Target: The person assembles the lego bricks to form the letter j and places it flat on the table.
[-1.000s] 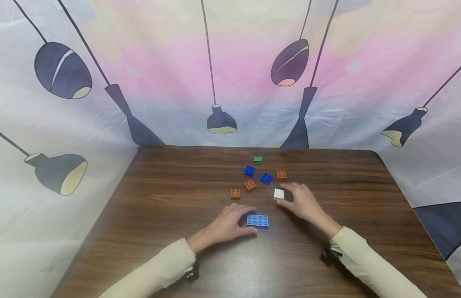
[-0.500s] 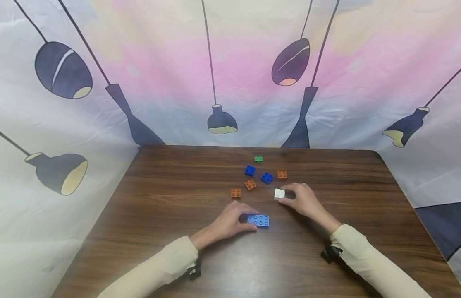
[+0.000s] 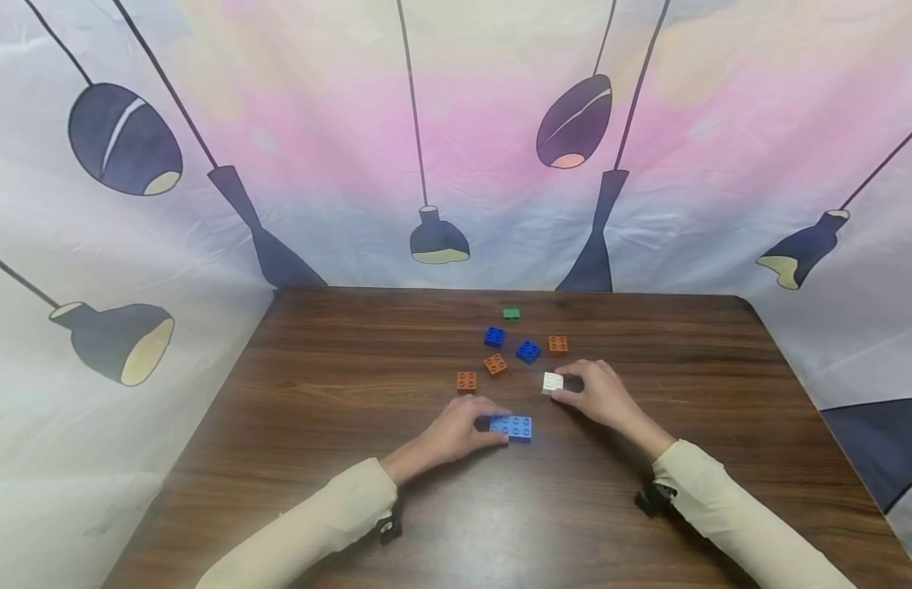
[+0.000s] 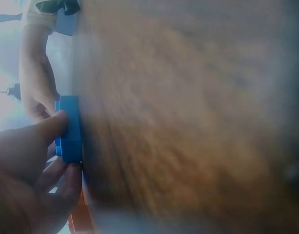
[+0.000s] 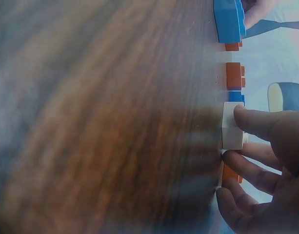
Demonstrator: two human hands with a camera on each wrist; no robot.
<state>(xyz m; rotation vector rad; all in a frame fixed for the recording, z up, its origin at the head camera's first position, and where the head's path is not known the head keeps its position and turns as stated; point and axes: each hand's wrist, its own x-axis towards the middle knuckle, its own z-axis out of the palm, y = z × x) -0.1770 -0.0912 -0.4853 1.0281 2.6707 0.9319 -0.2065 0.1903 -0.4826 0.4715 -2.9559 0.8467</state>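
My left hand [image 3: 456, 429] pinches a light blue eight-stud toy brick [image 3: 518, 429] at its left end, thumb on the near side and fingers on the far side. The left wrist view shows the thumb pressed on the side of this brick [image 4: 70, 131], close over the table. Further right, my right hand [image 3: 599, 395] grips a small white four-stud brick [image 3: 552, 383] between thumb and fingers. From the right wrist, the thumb lies along one side of the white brick [image 5: 232, 126], with fingertips at its far side.
Beyond the hands on the wooden table [image 3: 316, 368] lie three orange bricks, at the left [image 3: 466, 382], middle [image 3: 495, 365] and right [image 3: 557, 344]. Two dark blue bricks [image 3: 494, 337] and a green brick [image 3: 510, 314] lie further back. A printed cloth [image 3: 352, 164] hangs behind the table.
My left hand has closed in on the light blue brick and moved it slightly away from me. My right thumb and fingers have closed on the white brick, which stays in place.
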